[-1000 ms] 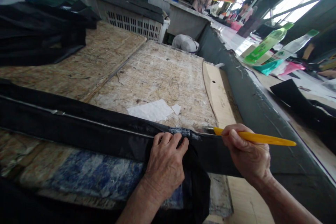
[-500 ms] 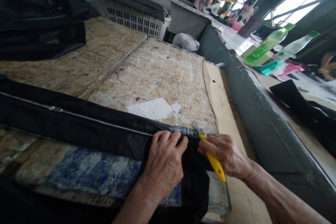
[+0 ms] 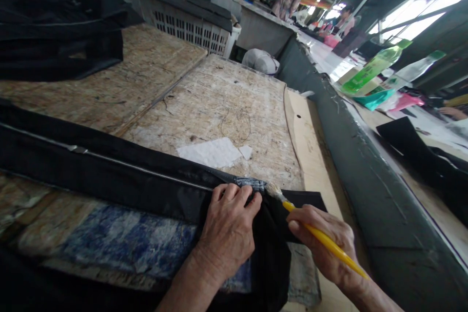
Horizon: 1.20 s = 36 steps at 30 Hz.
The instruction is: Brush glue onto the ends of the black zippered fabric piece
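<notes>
Black cloth is seen first: a strip (image 3: 146, 192) with a metal zip (image 3: 146, 167), which is laid across the near side of the bench (image 3: 204, 102), its long axis running from left to right. On its upper edge, past the zip's visible part, a whitish smear (image 3: 250, 183) is shown. This smear is situated forward and to the left of the right hand (image 3: 336, 231), while the left hand (image 3: 230, 226) is nearer, placed just below it. By the right grip, the yellow brush (image 3: 343, 256) is clamped between thumb and fingers; its bristles (image 3: 273, 188) are directed towards the smear's right end, apparently touching the cloth. The left fingers are bent and rested upon the strip; whether cloth is pinched under them cannot be told. Beyond the strip, white paper (image 3: 212, 152) is found, and farther, at left, more dark cloth (image 3: 54, 29) is heaped.
</notes>
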Each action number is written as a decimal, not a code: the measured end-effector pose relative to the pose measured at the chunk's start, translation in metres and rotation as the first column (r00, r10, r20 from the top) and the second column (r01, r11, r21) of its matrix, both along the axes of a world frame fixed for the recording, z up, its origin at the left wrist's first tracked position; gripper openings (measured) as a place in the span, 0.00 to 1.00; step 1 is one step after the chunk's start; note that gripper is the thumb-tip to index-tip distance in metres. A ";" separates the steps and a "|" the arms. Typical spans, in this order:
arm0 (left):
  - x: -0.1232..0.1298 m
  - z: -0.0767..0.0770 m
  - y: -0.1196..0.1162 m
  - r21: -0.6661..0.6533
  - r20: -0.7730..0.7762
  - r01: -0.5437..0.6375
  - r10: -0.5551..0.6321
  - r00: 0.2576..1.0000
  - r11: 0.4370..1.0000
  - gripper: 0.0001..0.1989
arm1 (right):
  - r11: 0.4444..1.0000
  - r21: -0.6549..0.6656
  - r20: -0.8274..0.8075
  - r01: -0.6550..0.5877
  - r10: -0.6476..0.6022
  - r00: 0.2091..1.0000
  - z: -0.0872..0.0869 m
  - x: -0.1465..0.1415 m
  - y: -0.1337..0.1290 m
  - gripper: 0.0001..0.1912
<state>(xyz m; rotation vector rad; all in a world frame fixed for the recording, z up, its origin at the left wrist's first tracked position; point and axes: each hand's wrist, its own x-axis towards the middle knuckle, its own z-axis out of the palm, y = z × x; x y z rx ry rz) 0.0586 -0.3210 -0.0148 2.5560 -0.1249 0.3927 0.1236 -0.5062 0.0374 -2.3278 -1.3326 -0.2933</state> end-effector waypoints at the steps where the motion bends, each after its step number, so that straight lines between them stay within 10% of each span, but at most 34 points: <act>1: 0.000 0.000 0.000 -0.001 -0.001 0.000 0.000 1.000 1.000 0.20 | 1.000 -0.004 -0.011 -0.019 0.019 1.000 -0.002 0.004 0.000 0.07; 12: 0.000 0.000 0.000 -0.012 0.002 -0.004 0.004 1.000 1.000 0.21 | 0.887 -0.292 0.113 -0.358 0.404 0.908 0.008 0.022 -0.023 0.07; 22: 0.001 -0.001 0.000 -0.009 -0.005 0.003 -0.003 1.000 1.000 0.20 | 0.997 0.026 0.087 0.077 -0.079 0.993 0.021 0.010 0.001 0.10; 36: 0.000 -0.005 -0.001 -0.032 0.029 0.002 -0.001 1.000 1.000 0.20 | 0.990 0.001 0.077 -0.139 0.139 0.987 0.004 0.023 0.012 0.07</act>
